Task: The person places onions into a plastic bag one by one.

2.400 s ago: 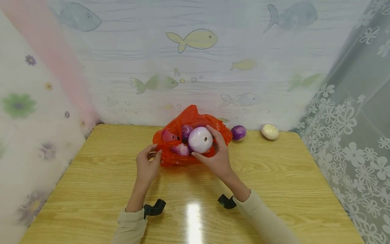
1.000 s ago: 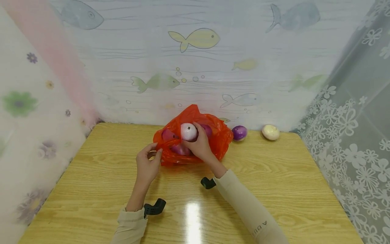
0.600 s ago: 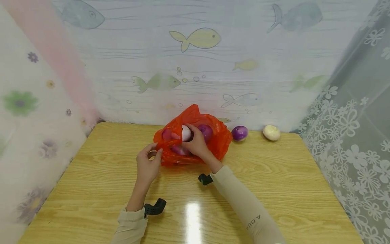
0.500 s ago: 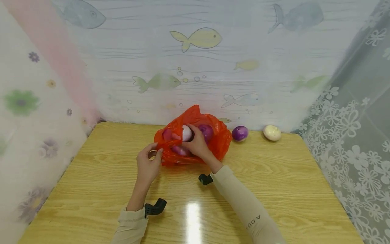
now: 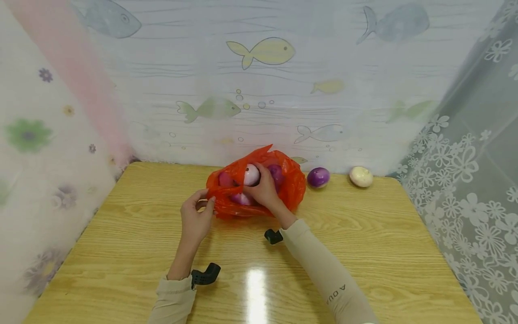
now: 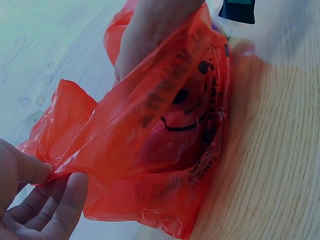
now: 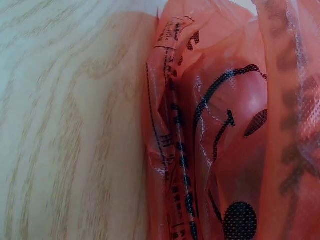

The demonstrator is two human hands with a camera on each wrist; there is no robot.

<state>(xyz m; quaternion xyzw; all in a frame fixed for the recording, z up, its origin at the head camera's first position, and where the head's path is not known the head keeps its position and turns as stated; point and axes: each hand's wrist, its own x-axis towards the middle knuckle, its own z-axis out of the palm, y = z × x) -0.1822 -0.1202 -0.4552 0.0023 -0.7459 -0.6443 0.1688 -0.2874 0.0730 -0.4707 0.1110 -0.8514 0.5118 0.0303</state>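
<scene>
A red plastic bag (image 5: 291,191) with a black printed smiley face lies at the back middle of the table, mouth facing me. Its left edge is pinched between the thumb and fingers of my left hand (image 5: 198,213); the left wrist view shows that pinch on the film (image 6: 75,157). Inside the bag mouth, my right hand (image 5: 265,189) grips a glossy round white-and-purple vegetable (image 5: 251,174) from its right side. Several more purple vegetables (image 5: 276,174) sit around it in the bag. In the right wrist view the bag (image 7: 225,125) covers the right hand.
To the right of the bag, a purple round vegetable (image 5: 318,177) and a cream-coloured one (image 5: 361,177) lie near the table's back edge. Behind the wooden table (image 5: 356,252) hangs a curtain (image 5: 194,85) printed with fish.
My right hand has carried the white-and-purple vegetable left and deeper into the bag, then shifted slightly back to the right. The bag's top peak has sunk a little. My left hand stays nearly still.
</scene>
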